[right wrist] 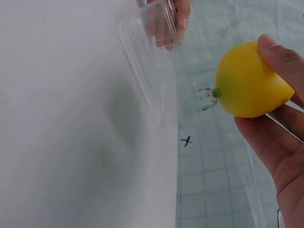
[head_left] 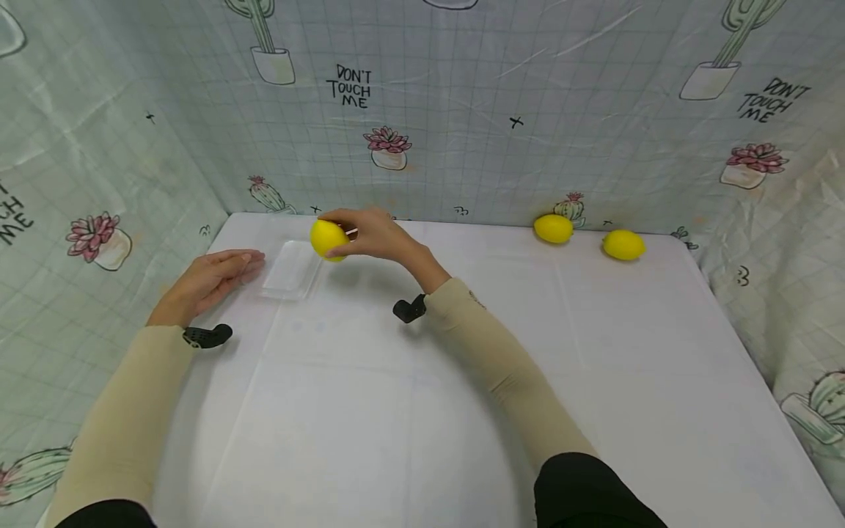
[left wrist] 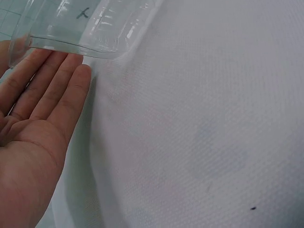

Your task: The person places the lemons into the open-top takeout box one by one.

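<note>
A yellow lemon (head_left: 328,240) is pinched between the thumb and fingers of my right hand (head_left: 376,236), raised above the table near the right side of a clear plastic container (head_left: 290,273). In the right wrist view, the lemon (right wrist: 251,80) shows a small green tip, with a thumb on one side and fingers on the other. My left hand (head_left: 214,282) is at the container's left side, fingers straight. In the left wrist view, its fingertips meet the rim of the clear container (left wrist: 109,35); whether they press on it, I cannot tell.
Two more lemons lie at the back right of the white table (head_left: 409,411): one lemon (head_left: 553,229) by the back edge, another lemon (head_left: 623,245) to its right. A patterned curtain (head_left: 462,110) hangs behind the table and along both sides.
</note>
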### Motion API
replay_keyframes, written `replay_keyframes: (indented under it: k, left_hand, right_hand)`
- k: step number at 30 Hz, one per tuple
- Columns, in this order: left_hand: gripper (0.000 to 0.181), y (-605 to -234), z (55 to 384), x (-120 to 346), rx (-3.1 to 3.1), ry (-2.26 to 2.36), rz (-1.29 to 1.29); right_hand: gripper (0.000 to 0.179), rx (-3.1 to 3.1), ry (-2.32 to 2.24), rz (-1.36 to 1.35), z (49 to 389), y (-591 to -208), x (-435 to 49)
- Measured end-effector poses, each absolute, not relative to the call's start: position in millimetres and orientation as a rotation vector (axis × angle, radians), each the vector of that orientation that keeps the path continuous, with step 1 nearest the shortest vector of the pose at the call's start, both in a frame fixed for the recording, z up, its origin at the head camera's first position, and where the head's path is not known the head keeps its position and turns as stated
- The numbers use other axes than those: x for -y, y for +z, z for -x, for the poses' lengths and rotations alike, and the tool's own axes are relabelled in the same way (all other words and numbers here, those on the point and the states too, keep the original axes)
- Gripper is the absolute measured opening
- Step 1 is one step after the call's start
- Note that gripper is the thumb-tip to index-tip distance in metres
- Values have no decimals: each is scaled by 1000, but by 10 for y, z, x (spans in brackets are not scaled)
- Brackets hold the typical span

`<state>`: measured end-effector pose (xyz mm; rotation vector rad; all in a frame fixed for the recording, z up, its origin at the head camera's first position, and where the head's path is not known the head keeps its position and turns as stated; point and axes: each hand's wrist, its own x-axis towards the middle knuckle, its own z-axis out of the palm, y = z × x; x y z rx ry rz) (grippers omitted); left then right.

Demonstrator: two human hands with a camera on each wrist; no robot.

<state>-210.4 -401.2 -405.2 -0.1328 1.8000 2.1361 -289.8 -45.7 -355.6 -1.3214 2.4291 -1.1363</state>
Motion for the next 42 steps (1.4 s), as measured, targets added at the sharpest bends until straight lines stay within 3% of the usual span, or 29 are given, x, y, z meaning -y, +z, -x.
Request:
replay_keyframes:
  k: [8,15,29,38,42]
  left_hand:
    - [44,-4061,2102,3996,-1872,2093,196]
    - [56,-4037,2093,3956,-1899,2058,213]
    - [18,-4043,2070,3933,-1822,2158,227]
    - [19,-4091,2056,3921,-1803,2190,281]
    - [29,-4073,2026,3943,-1815,2193,262]
  right_hand:
    - [64,-2475,-814,1420,2998,-3413,876]
    - [59,-2430,-631,1443,3062,-3303,1187]
    - [54,-2379,-389,1277,2964,-3075,1637]
    - [55,-2333,-276,1254,2853,-3166,1743]
    - [55,-2327,-262,1287,2870,-3154,1716]
